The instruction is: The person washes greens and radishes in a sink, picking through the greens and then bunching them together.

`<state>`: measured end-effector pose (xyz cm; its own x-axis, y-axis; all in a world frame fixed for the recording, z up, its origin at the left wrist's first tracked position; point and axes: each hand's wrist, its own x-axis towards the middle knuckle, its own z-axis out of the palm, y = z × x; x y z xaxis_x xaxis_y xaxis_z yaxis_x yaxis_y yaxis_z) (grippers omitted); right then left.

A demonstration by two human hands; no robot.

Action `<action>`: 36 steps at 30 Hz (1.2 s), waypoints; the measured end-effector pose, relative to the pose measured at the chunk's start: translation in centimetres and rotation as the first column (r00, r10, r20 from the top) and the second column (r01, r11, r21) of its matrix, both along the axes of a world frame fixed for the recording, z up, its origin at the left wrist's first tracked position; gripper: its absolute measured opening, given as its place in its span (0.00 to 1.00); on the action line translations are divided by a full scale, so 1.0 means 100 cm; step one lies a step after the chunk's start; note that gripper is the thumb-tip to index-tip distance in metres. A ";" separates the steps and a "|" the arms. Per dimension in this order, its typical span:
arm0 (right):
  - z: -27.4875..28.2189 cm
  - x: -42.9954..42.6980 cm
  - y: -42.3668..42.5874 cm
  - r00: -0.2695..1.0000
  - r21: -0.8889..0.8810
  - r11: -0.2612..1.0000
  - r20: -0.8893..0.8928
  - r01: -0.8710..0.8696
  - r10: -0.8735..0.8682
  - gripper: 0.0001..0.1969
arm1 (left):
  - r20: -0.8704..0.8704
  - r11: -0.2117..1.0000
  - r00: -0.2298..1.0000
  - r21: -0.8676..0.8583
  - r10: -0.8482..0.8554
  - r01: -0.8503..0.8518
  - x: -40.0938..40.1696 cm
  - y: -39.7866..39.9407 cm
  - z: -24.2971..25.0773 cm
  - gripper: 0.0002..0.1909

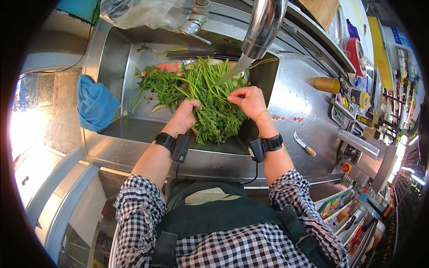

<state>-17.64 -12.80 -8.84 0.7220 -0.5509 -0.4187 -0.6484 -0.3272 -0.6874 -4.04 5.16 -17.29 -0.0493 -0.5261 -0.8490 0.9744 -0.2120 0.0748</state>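
Note:
A large bunch of leafy green stalks (pixel 207 83) lies in a stainless steel sink basin (pixel 115 97), over pieces that look like watermelon rind (pixel 167 67). Water (pixel 234 71) runs from a chrome faucet (pixel 259 30) onto the stalks. My left hand (pixel 186 114) is closed around part of the greens at their near left side. Thumb and fingertips of my right hand (pixel 247 100) are pinched together at the right side of the bunch, seemingly on a thin stalk or leaf. The undersides of both hands are hidden.
A blue cloth (pixel 95 102) hangs over the basin's left rim. On the steel counter to the right lie a small knife with a wooden handle (pixel 305 144), red scraps (pixel 297 119) and a yellow roll (pixel 326 85). A clear plastic bag (pixel 140 13) sits behind the basin.

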 end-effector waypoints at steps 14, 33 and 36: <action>0.011 0.013 -0.011 0.967 -0.316 0.939 0.249 0.137 -0.058 0.08 | 0.050 1.000 0.998 0.010 -0.022 0.022 0.002 0.005 0.014 0.06; 0.042 0.001 -0.024 0.907 0.569 0.818 0.298 0.082 -0.298 0.04 | 0.061 0.997 0.997 -0.061 -0.038 0.042 0.005 0.006 0.010 0.09; 0.034 -0.007 -0.048 0.919 0.289 0.931 0.256 0.223 -0.300 0.05 | 0.064 0.994 0.996 -0.092 -0.055 0.061 0.002 0.002 0.010 0.09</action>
<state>-18.30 -17.56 -5.42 0.6767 -0.6420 -0.3605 -0.4454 0.0329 -0.8947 -3.82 5.32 -16.29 -0.0309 -0.6009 -0.7987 0.9537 -0.2570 0.1564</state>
